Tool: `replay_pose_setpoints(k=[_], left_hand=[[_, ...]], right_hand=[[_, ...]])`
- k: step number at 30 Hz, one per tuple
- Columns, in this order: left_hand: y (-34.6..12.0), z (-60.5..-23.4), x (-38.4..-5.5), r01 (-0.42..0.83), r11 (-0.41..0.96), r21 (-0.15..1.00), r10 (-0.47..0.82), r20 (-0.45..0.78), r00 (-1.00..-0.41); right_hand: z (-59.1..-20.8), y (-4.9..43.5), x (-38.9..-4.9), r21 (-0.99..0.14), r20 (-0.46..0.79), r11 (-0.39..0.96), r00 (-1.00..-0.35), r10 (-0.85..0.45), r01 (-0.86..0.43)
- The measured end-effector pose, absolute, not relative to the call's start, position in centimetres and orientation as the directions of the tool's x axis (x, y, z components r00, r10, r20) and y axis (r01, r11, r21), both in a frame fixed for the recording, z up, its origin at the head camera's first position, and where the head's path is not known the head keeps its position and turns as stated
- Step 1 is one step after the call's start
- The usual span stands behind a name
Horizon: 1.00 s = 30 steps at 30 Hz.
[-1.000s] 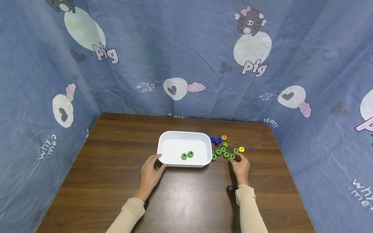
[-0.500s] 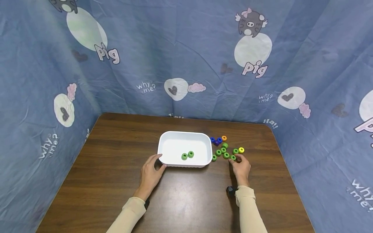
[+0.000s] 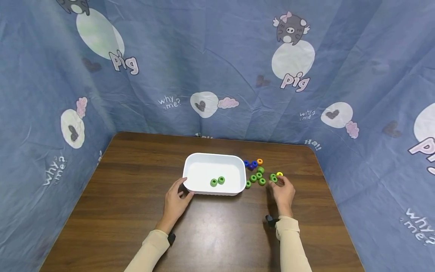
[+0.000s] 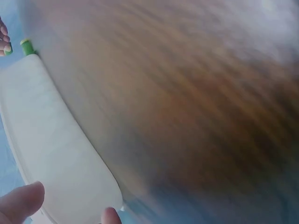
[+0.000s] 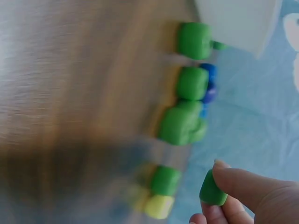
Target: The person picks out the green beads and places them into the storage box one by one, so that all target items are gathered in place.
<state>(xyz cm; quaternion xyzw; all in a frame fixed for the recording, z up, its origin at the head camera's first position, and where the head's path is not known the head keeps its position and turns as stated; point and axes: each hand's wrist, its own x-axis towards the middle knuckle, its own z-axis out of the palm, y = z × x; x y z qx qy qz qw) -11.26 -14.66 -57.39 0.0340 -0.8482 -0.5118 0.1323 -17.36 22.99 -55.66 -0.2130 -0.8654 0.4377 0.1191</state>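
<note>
A white plastic box (image 3: 204, 167) stands on the table with two green ring-shaped beads (image 3: 217, 181) inside. At its near left corner my left hand (image 3: 175, 206) holds the rim, its thumb (image 4: 28, 198) and a fingertip set apart along that end. My right hand (image 3: 283, 194) pinches a green bead (image 5: 212, 189) between thumb and fingers, raised above the table at the right. Several more green beads (image 3: 253, 178) lie between that hand and the box. Close to the right fingertips are another green bead (image 5: 166, 180) and a yellow bead (image 5: 159, 206).
Blue and purple beads (image 3: 251, 167) and an orange bead (image 3: 259, 161) lie by the box's far right corner. The brown wooden table (image 3: 217, 234) ends at a patterned blue cloth (image 3: 224, 68) hanging behind and at both sides.
My right hand has lifted the green bead off the table and shifted it slightly up and to the right. The left hand and the box look much the same.
</note>
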Motion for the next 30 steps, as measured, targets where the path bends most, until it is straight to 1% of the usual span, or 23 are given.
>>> replay_pose_setpoints(k=[5, 10, 16, 19, 25, 30], left_hand=[[-15.1, -57.3, -11.4, 0.058, 0.374, 0.926, -0.161, 0.126, -0.979], [-15.1, -57.2, -11.6, 0.032, 0.342, 0.939, -0.155, 0.090, -0.984], [-14.9, -57.0, -11.7, 0.020, 0.279, 0.960, -0.150, 0.065, -0.987], [-14.9, -56.9, -11.8, 0.004, 0.265, 0.964, -0.145, 0.044, -0.988], [-14.9, -57.1, -11.8, -0.003, 0.250, 0.968, -0.145, 0.035, -0.989], [-14.9, -57.2, -11.8, 0.003, 0.250, 0.968, -0.158, 0.044, -0.986]], right_hand=[[-53.9, 21.6, -17.8, -0.811, 0.086, 0.559, -0.910, 0.405, 0.173], [-52.4, 19.3, -18.2, -0.814, 0.143, 0.574, -0.930, 0.340, 0.084], [-51.3, 16.1, -18.6, -0.818, 0.142, 0.574, -0.958, 0.249, 0.028], [-51.2, 14.7, -18.7, -0.808, 0.138, 0.590, -0.970, 0.201, 0.008], [-52.0, 12.7, -19.0, -0.756, 0.173, 0.650, -0.981, 0.087, -0.076], [-52.6, 11.3, -18.9, -0.715, 0.142, 0.689, -0.990, -0.018, -0.115]])
